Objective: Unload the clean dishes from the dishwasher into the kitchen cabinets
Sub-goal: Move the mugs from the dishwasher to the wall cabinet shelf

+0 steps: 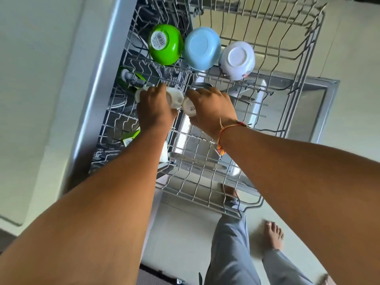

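Observation:
The dishwasher's upper wire rack [292, 64] is pulled out in front of me. Three bowls stand upside down on its far part: a green bowl [165, 45], a light blue bowl [201, 48] and a white bowl [236, 59]. My left hand [154, 105] is closed over a white cup [174, 98] in the middle of the rack. Beside it my right hand [211, 108] grips a second white cup [190, 109] with printed letters on its base. The two cups touch each other, and most of each is hidden under my fingers.
The open dishwasher door [314, 112] lies below the rack, with cutlery showing through the wires. The lower rack [117, 120] at the left holds green and white items. A pale counter [37, 79] runs along the left. My bare foot [273, 235] stands on the floor.

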Available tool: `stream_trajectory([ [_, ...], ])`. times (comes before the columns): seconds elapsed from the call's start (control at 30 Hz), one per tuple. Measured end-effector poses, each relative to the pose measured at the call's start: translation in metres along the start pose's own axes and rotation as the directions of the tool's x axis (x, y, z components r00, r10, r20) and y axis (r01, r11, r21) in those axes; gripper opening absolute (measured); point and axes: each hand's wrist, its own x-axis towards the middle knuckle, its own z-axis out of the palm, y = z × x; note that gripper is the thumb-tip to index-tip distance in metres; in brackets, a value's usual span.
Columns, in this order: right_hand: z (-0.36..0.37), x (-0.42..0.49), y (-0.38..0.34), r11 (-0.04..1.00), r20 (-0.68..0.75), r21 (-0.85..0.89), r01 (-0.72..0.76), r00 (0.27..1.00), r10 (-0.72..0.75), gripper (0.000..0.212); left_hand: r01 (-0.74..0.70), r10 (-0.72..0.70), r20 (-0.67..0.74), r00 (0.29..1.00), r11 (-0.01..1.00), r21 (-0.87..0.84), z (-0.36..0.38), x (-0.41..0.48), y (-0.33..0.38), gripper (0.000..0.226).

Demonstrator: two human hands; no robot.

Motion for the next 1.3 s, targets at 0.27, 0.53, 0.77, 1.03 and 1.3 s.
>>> stream_trajectory([
  [0.27,-0.053,-0.048,-0.001,0.989,-0.059,0.139,-0.051,0.996,0.060,0.057,0.080,-0.081,0.004,0.997,0.977,-0.199,-0.051,-0.048,0.024,0.079],
  [0.53,-0.144,-0.165,0.023,0.984,-0.195,0.173,0.043,0.981,-0.009,0.063,-0.023,-0.063,-0.173,0.983,0.891,-0.454,-0.122,-0.184,0.073,0.077],
  [0.77,-0.230,-0.275,0.005,0.915,-0.335,0.292,0.277,0.926,-0.174,0.063,-0.123,-0.195,-0.415,0.889,0.771,-0.624,-0.208,-0.314,0.110,0.068],
  [1.03,-0.326,-0.338,-0.090,0.794,-0.431,0.242,0.558,0.795,-0.427,0.068,-0.057,-0.390,-0.553,0.736,0.779,-0.625,-0.314,-0.425,0.067,0.066],
  [1.3,-0.371,-0.377,-0.213,0.547,-0.562,0.172,0.819,0.538,-0.629,0.063,-0.088,-0.551,-0.662,0.508,0.732,-0.676,-0.411,-0.519,0.001,0.071],
])
